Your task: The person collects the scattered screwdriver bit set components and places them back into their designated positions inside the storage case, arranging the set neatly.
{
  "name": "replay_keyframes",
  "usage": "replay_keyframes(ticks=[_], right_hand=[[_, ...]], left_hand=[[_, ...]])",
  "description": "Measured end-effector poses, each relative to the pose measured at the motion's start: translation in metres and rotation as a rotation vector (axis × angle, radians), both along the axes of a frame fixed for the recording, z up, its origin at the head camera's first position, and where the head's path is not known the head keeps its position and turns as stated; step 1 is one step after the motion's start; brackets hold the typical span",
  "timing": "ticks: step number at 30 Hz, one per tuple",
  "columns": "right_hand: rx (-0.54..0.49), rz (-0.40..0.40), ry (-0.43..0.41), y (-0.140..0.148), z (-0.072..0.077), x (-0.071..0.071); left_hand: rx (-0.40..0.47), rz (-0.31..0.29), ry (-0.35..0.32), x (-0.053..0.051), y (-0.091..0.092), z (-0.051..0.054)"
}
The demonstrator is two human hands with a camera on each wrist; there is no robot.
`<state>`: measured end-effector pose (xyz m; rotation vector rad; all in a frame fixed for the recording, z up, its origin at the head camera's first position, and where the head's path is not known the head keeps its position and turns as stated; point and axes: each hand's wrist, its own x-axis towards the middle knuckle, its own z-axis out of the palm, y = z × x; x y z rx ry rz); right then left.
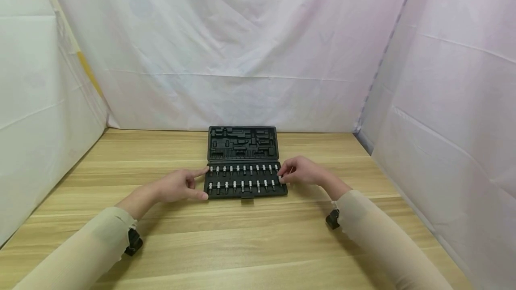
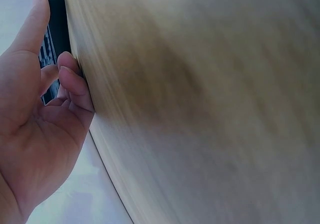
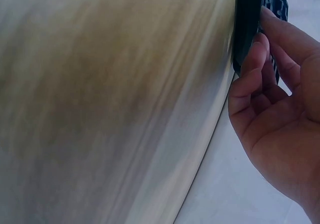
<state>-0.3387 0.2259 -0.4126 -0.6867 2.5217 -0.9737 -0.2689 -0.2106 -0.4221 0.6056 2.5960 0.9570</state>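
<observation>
A black plastic case (image 1: 243, 197) lies open on the table, its moulded lid (image 1: 242, 143) folded back at the far side. Two rows of silver bit sockets (image 1: 242, 184) with dark bits fill the near half. Against the case's left side rests my left hand (image 1: 179, 186); its straight index finger and thumb touch the edge, while the other fingers bend in beside it. At the right end of the near row, my right hand (image 1: 301, 171) pinches a bit socket (image 1: 280, 179) between thumb and fingertips. That socket is mostly hidden by the fingers.
The wood-grain table (image 1: 250, 240) extends on every side of the case. White cloth sheets (image 1: 242, 57) hang behind it and along both sides. The back sheet meets the table close behind the lid. Dark wrist mounts (image 1: 134, 241) sit by both sleeves.
</observation>
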Motion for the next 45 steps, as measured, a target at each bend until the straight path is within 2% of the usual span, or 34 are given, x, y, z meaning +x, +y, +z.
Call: replay_keyframes(ticks=[14, 25, 35, 45], right_hand=[[0.006, 0.022, -0.039, 0.0049, -0.0028, 0.0010], [0.057, -0.020, -0.073, 0.0039, -0.0056, -0.0044], [0.022, -0.064, -0.143, -0.0019, -0.0049, -0.0007], [0.008, -0.084, -0.162, -0.0006, -0.0043, -0.0002]], left_hand=[[0.003, -0.007, 0.005, -0.0011, -0.0001, -0.0001], [-0.010, 0.000, 0.003, -0.0002, 0.0007, 0.0000], [-0.005, 0.001, 0.001, 0.0002, 0.0009, 0.0006], [-0.002, 0.001, -0.003, 0.0001, 0.0004, -0.0001]])
